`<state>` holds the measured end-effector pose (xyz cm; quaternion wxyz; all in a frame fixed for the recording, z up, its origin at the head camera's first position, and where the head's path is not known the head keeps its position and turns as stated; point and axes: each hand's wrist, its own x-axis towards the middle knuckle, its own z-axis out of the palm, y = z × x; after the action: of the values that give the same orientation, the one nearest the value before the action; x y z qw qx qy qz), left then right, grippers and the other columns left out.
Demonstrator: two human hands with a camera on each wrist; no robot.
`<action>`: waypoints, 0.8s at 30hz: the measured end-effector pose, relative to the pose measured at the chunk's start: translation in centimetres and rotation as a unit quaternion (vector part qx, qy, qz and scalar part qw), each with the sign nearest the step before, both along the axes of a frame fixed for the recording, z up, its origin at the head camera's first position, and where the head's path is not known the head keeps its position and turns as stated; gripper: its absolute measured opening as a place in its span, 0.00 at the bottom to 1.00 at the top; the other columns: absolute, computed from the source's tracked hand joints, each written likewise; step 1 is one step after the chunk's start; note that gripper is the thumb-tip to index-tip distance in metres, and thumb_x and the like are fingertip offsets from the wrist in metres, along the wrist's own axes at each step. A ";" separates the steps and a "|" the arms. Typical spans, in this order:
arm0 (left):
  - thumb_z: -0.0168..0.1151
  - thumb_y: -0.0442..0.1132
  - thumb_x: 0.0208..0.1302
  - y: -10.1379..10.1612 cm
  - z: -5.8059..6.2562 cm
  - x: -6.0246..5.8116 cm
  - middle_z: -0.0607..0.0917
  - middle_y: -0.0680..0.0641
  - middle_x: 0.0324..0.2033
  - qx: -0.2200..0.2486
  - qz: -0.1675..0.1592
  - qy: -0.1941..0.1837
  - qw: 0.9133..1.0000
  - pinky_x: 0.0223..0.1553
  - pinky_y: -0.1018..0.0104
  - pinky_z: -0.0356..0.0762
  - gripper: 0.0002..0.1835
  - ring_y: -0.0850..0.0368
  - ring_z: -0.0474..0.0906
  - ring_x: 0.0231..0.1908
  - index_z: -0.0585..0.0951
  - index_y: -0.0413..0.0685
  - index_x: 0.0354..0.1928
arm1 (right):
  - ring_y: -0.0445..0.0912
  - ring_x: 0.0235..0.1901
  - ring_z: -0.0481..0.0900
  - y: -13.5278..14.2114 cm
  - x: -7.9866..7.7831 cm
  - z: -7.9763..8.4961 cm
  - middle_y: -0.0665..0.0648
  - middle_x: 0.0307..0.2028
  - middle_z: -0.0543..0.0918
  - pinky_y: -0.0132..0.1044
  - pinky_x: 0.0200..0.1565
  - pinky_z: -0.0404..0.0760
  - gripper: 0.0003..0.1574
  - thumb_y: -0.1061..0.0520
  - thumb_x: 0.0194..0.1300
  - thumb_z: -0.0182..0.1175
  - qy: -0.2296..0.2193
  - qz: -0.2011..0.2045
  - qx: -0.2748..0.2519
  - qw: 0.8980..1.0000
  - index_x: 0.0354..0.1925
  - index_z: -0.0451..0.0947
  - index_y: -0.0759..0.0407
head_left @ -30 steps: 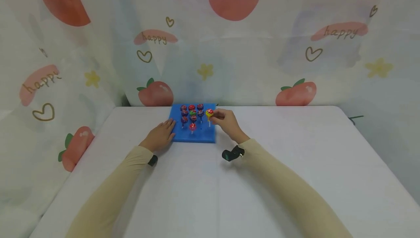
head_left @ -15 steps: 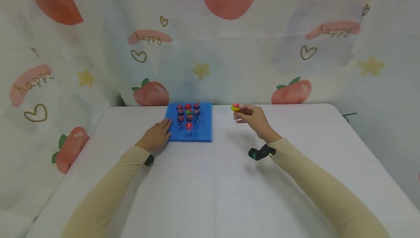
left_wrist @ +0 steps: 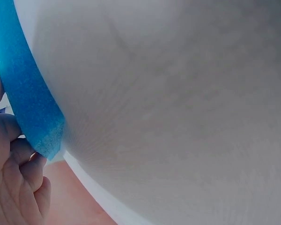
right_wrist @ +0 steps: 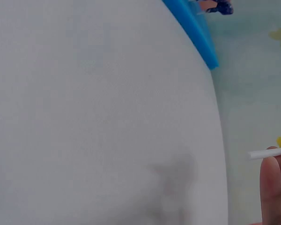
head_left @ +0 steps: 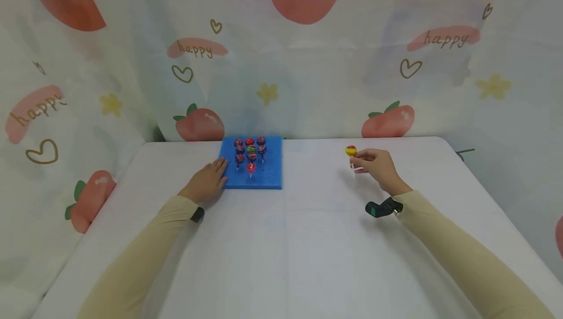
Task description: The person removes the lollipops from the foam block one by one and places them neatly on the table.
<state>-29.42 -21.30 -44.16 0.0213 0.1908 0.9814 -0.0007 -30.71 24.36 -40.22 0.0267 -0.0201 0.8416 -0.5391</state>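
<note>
A blue foam board (head_left: pixel 271 175) lies near the back of the white table, with several wrapped lollipops (head_left: pixel 251 168) standing upright in it by their sticks. My left hand (head_left: pixel 204 180) rests on the board's left edge; in the left wrist view its fingers (left_wrist: pixel 33 171) touch the side of the blue board (left_wrist: pixel 23 84). Off to the right of the board, my right hand (head_left: pixel 379 165) pinches the stick of a yellow lollipop (head_left: pixel 350 150) above the table. In the right wrist view, the white stick (right_wrist: pixel 264 153) shows between thumb and fingers; most of the candy is cut off.
The white table (head_left: pixel 281 250) reaches to a printed curtain (head_left: pixel 325 89) hanging right behind it. A dark wrist camera (head_left: pixel 383 207) hangs below my right wrist, another (head_left: pixel 198 215) by the left one.
My right hand has carried the yellow lollipop from the board's right side further right, clear of the board. The left hand stays on the board's edge. The head view has shifted slightly.
</note>
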 end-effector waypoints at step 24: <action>0.42 0.46 0.72 0.0 -0.1 0.0 0.58 0.34 0.70 0.005 0.003 0.005 1.000 0.70 0.48 0.54 0.32 0.40 0.54 0.71 0.55 0.32 0.70 | 0.31 0.20 0.81 0.8 -1.0 -4.1 0.50 0.28 0.81 0.26 0.30 0.83 0.25 0.57 0.60 0.63 -0.108 -0.053 0.026 0.992 0.50 0.75 0.74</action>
<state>-29.42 -21.33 -44.21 0.0154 0.1882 0.9820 0.0037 -31.76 25.16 -44.30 0.0894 0.0838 0.8474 -0.5166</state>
